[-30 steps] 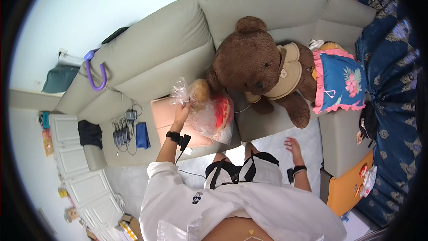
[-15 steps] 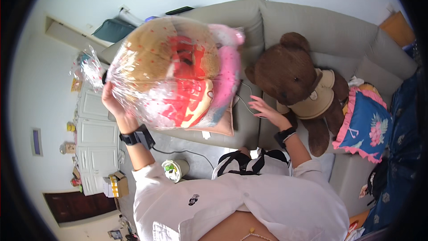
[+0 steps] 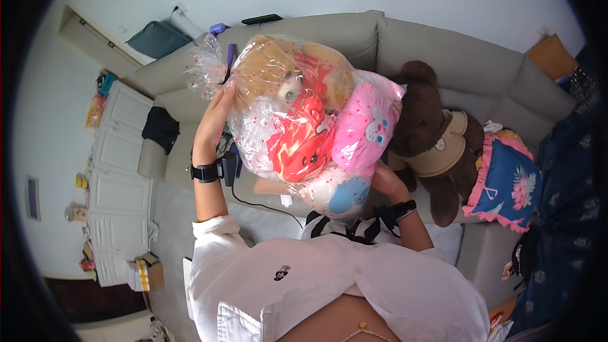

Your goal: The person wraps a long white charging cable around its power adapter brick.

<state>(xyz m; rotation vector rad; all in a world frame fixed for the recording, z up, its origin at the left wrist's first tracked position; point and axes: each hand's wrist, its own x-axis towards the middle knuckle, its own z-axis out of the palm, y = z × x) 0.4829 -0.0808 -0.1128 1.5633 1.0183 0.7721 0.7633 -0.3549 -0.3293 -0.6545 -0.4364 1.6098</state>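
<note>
A clear plastic bag [image 3: 250, 142] with red dots, stuffed with plush toys, is held up in front of me above the grey sofa. Tan fur, a red and a pink plush piece, and a white-and-blue one at the bottom show through it. A dark tie cinches its neck at the upper left. My left hand [image 3: 215, 117] is closed on the bag just below that tie. My right hand [image 3: 389, 182] holds the bag's lower right side, its fingers partly hidden behind the plastic. Right of the bag sits a big brown teddy bear [image 3: 453, 145] in a beige shirt, partly covered by it.
The sofa [image 3: 437, 38] curves across the back. A blue cushion with pink frills [image 3: 506, 183] leans beside the bear. To the left are a dark cloth [image 3: 161, 130] on the sofa arm, white cabinets [image 3: 120, 193] and a cardboard box [image 3: 145, 272]. A black cable runs from my left wrist.
The bag has shifted right and turned, its tied neck now pointing up-left and a pink plush facing me. My right hand, free and spread before, has come against the bag's lower right.
</note>
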